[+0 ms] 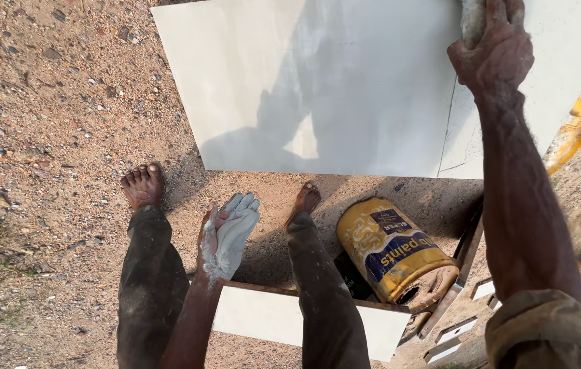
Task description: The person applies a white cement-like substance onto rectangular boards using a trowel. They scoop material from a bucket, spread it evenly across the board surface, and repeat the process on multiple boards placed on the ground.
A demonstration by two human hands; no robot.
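- Ground (58, 116): bare gravelly dirt, fills left half of the frame. Loose stones, uneven footing.
- Large tile (317, 89): pale glossy slab, upper centre to upper right, standing or leaning at an angle, lower edge near the dirt. Thin crack line runs up from the lower right part.
- Right hand (492, 44): upper right, fingers curled tight around a grey-white lump (471, 20) (wet paste or rag, cannot tell which), pressed against the tile face.
- Paint tin (393, 249): yellow and blue, lying on its side, lower centre-right, mouth toward the bottom of the frame, rim caked with dried residue.
- Small tile (277, 318): white piece lying flat at bottom centre, between the legs, just beside the tin.
- Left hand (227, 236): centre, palm open, fingers together and extended, coated in grey-white paste. Holds nothing, hangs clear above the small tile.
- Bare feet (143, 184): one mid-left, the other just below the large tile's lower edge.
- Risks, my read:
  - Hard push near that crack could spread it or snap the corner off.
  - Slab looks braced by one hand only; slick paste means it may slip and drop onto bare toes.
  - Tin on its side can roll underfoot.
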